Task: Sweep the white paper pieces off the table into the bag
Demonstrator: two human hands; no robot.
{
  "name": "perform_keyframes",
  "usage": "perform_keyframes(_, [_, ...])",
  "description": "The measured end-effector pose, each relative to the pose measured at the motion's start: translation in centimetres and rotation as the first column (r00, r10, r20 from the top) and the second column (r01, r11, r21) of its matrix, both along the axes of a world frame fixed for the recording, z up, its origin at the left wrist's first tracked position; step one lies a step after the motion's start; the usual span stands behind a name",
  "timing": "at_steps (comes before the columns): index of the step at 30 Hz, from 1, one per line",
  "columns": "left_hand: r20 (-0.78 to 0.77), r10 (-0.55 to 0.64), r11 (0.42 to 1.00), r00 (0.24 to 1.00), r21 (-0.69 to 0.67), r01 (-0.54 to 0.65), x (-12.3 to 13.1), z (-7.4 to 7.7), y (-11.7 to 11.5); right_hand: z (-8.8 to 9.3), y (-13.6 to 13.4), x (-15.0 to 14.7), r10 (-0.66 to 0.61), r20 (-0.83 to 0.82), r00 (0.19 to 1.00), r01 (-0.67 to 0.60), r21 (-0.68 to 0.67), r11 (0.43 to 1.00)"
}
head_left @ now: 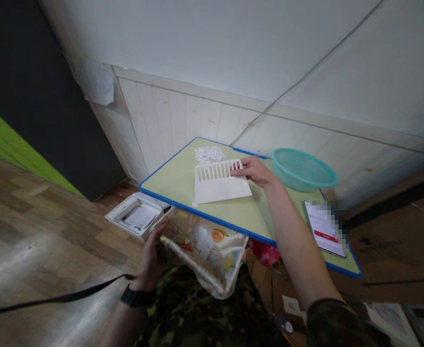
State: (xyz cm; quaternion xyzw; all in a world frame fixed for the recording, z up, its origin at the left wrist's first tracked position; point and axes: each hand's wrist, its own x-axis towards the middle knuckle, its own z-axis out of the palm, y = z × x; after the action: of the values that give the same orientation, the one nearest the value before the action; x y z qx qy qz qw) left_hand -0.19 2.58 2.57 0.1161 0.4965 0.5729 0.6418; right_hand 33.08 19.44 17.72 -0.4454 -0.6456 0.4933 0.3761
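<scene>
My right hand (256, 171) is closed on the upper right corner of a white sheet (221, 189) with a row of long cut-out slots. The sheet stands tilted over the yellow-green table (262, 212), its lower edge near the table's front. Behind it lies a pile of small white pieces (209, 154). My left hand (153, 255) grips the left rim of a tray (230, 260) with a fruit-patterned lining, held over my lap, partly under the table edge. More white pieces (202, 241) lie in the tray.
A turquoise plastic basin (302, 168) and a phone (325, 231) with a lit screen are on the table's right side. An open white box (136, 216) stands on the left, below table height. A wall (183, 111) runs behind the table, with a cable (291, 89) across it.
</scene>
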Motion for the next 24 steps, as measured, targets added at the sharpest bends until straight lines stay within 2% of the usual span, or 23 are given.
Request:
perform_keyframes(6, [0.028, 0.011, 1.0, 1.0, -0.017, -0.01, 0.05, 0.15, 0.05, 0.21, -0.39, -0.24, 0.088, -0.063, 0.994, -0.093, -0.082, 0.992])
perform_keyframes(9, [0.005, -0.014, 0.999, 1.0, -0.04, 0.014, -0.01, -0.06, 0.08, 0.15, -0.23, -0.02, 0.073, -0.108, 0.991, -0.081, -0.074, 0.994])
perform_keyframes(14, [0.005, 0.002, 1.0, 1.0, 0.001, -0.002, 0.09, 0.01, -0.05, 0.0, -0.04, 0.19, -0.004, -0.102, 0.995, -0.001, -0.049, 0.999])
perform_keyframes(24, [0.012, 0.013, 0.999, 1.0, -0.034, -0.013, -0.07, -0.14, 0.11, 0.18, -0.33, 0.0, 0.07, -0.098, 0.993, -0.08, -0.095, 0.992])
